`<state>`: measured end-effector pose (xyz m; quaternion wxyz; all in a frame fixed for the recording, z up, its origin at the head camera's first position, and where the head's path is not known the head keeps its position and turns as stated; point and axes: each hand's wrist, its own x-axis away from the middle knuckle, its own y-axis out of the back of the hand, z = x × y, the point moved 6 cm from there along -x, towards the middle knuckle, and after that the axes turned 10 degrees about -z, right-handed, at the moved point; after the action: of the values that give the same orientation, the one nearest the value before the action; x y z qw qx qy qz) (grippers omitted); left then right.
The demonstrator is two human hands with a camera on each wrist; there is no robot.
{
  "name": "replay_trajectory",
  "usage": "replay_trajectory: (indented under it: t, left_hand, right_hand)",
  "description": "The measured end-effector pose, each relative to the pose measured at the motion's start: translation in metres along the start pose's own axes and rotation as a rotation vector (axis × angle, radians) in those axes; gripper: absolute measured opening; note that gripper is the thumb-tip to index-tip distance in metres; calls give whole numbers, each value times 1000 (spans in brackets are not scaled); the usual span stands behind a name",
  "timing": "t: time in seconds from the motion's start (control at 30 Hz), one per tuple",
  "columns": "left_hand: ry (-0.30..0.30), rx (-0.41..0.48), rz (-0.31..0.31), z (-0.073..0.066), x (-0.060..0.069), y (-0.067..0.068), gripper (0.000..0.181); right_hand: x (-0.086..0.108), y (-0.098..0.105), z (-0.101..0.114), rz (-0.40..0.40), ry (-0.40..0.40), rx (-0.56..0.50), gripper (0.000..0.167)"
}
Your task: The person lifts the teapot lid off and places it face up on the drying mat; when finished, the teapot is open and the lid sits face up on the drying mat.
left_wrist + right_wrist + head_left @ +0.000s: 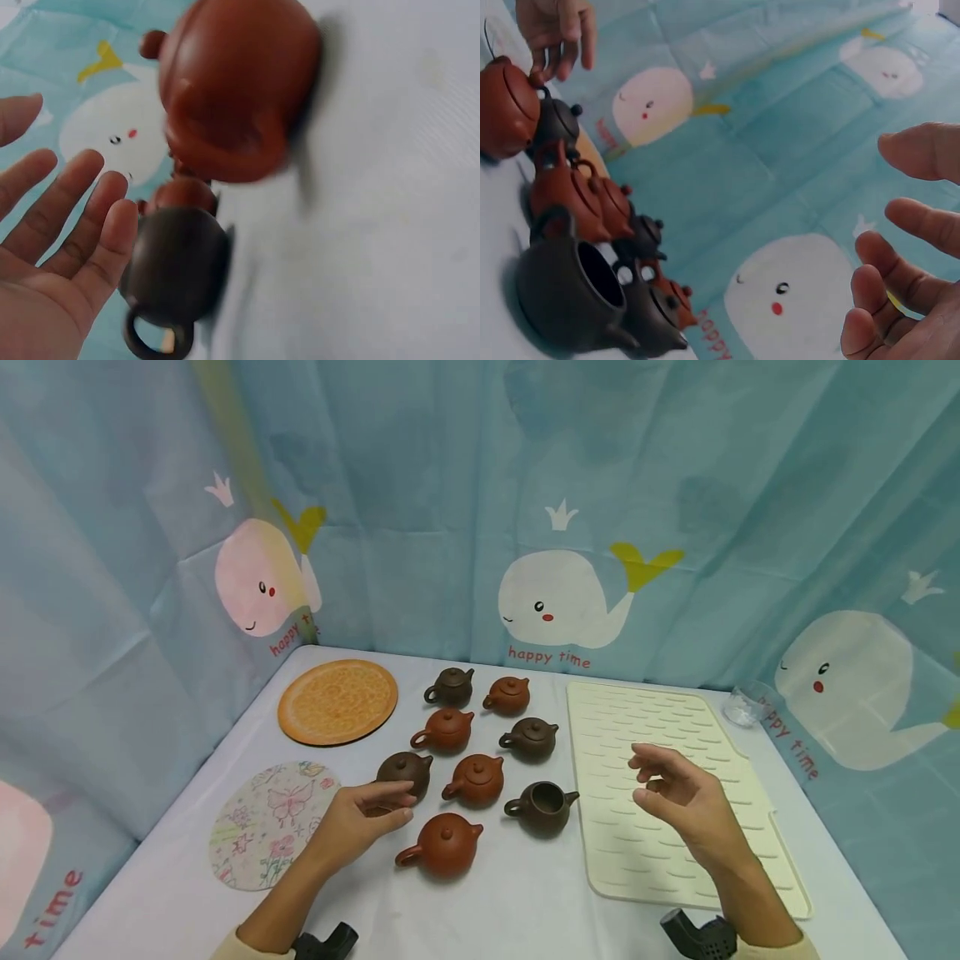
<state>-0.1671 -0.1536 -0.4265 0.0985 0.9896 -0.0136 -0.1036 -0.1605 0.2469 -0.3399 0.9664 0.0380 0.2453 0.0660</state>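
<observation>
Counting eight clay teapots on a white tablecloth: four reddish, four dark brown.

Containers first. Lidless dark pot sits nearest the cream mat, mouth up; interior too dark to tell contents. Other seven have lids on, insides hidden: big front red pot, left dark pot, middle red pot, upper red pot, right dark pot, back dark pot, back red pot. Clear cup at the mat's far right corner; pale stuff shows through it, can't tell what.

Left hand is relaxed, fingers extended, nothing held, right at the left dark pot. Contact: can't tell. Right hand hangs above the cream mat, thumb well apart from loosely bent fingers, nothing held.

Shapes/materials: pots are round-bellied, smooth, low sheen, stubby spouts to the right, loop handles to the left, ball knobs on lids. Cream mat has rows of short raised ridges and a stepped right edge. Orange disc, mottled print, dark rim, lies back left; floral disc in front of it, pink butterfly and flowers. Backdrop: creased blue curtain with whale prints.
</observation>
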Motion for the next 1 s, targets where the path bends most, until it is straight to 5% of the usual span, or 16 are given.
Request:
replay_trajectory:
  t: [0.33, 0.53, 0.73, 1.0]
  left_hand:
    - [69, -65, 59, 35, 6, 12, 37]
    - [36, 2, 152, 40, 10, 7, 33]
    - [72, 69, 213, 45, 12, -1, 28]
    - [116, 84, 260, 53, 14, -7, 25]
  right_hand:
    - [-11, -59, -16, 69, -1, -11, 48]
    - [-14, -94, -22, 110, -3, 12, 46]
    - [-14, -124, -37, 162, -83, 56, 45]
    - [-14, -154, -53, 238, -78, 85, 43]
